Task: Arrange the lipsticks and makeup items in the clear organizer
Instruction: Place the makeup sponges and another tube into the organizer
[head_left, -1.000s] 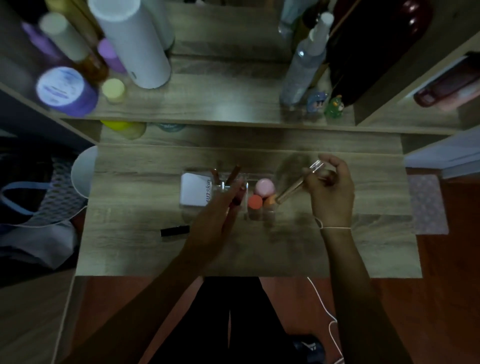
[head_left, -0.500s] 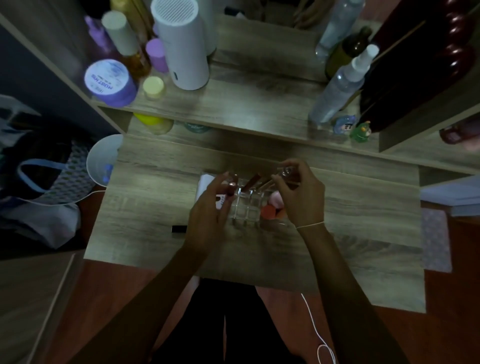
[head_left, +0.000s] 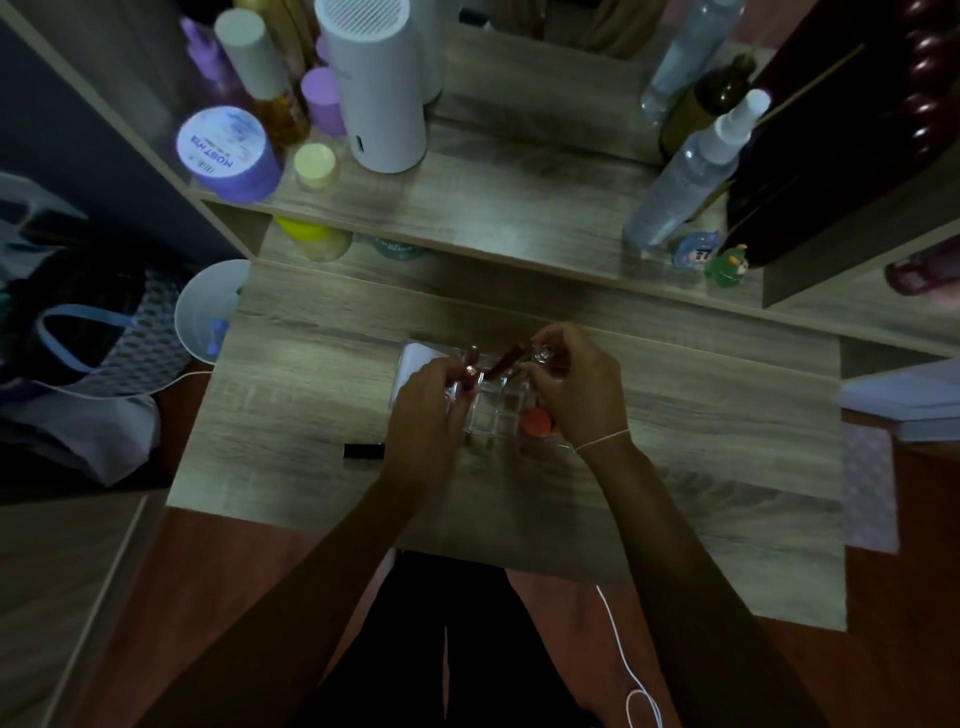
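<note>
The clear organizer (head_left: 496, 413) with its grid of small cells sits mid-table between my hands. My left hand (head_left: 426, 410) grips a red lipstick tube (head_left: 470, 376) at the organizer's left edge. My right hand (head_left: 576, 384) pinches a clear-handled makeup item (head_left: 543, 354) over the organizer's far right corner. A dark red tube (head_left: 506, 359) leans in a back cell. An orange sponge (head_left: 536, 422) sits at the organizer's right side, partly under my right hand. A white compact (head_left: 415, 361) lies behind my left hand. A black lipstick (head_left: 363, 450) lies loose on the table to the left.
A raised shelf (head_left: 493, 208) behind the table carries a white cylinder (head_left: 379, 88), a purple jar (head_left: 228, 153), bottles and a spray bottle (head_left: 691, 171). A white bowl (head_left: 208, 312) sits off the table's left edge. A white cord (head_left: 631, 670) hangs near my lap.
My right hand moved left from beside the organizer to over its far corner, still holding the clear-handled item. My left hand came up to the organizer's left edge with the red tube.
</note>
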